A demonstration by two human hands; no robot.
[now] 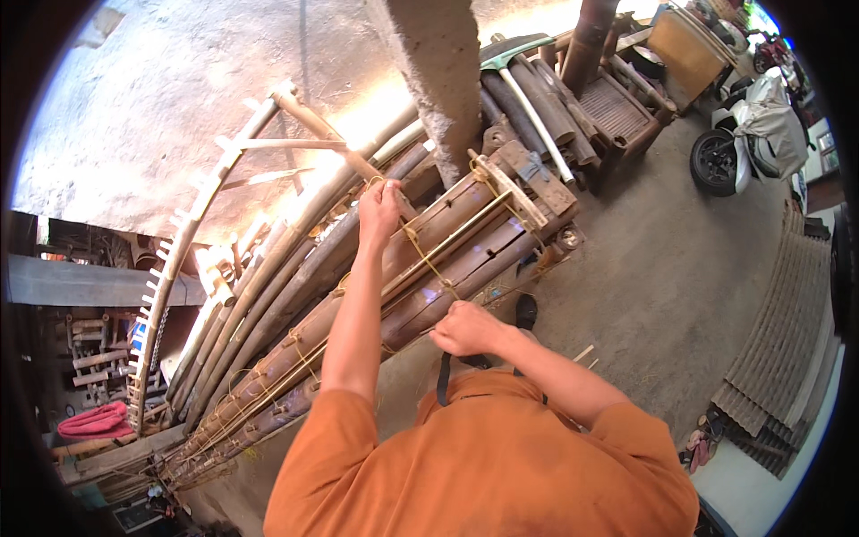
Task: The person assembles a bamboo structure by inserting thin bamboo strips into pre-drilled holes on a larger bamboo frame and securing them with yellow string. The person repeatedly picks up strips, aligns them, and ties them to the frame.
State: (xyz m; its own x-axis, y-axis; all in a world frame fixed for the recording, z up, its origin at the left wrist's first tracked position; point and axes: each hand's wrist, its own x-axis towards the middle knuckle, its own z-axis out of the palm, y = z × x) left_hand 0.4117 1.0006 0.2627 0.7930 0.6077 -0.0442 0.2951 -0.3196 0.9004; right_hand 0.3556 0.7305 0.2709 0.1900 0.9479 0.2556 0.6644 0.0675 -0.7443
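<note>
My left hand [380, 213] is closed around a light bamboo pole [335, 139], just above two thick brown bamboo tubes. These tubes [488, 242] lie side by side on a slant, tied in several places with thin yellow cord [420, 253]. One strand of the cord crosses the tubes down to my right hand [467, 329], a closed fist in front of the nearer tube; the strand's end is hidden by the fingers. A thin bamboo rod [447, 243] runs lengthwise between the tubes. Across their far right end sits a wooden crosspiece [508, 190].
A concrete pillar [429, 80] rises behind the tubes. Cut bamboo pieces [537, 98] are piled beyond it with a pale green, long-handled tool [537, 112]. Left stands a curved, pegged bamboo frame [183, 233]. A covered motorbike [761, 134] and corrugated sheets [769, 331] are at right.
</note>
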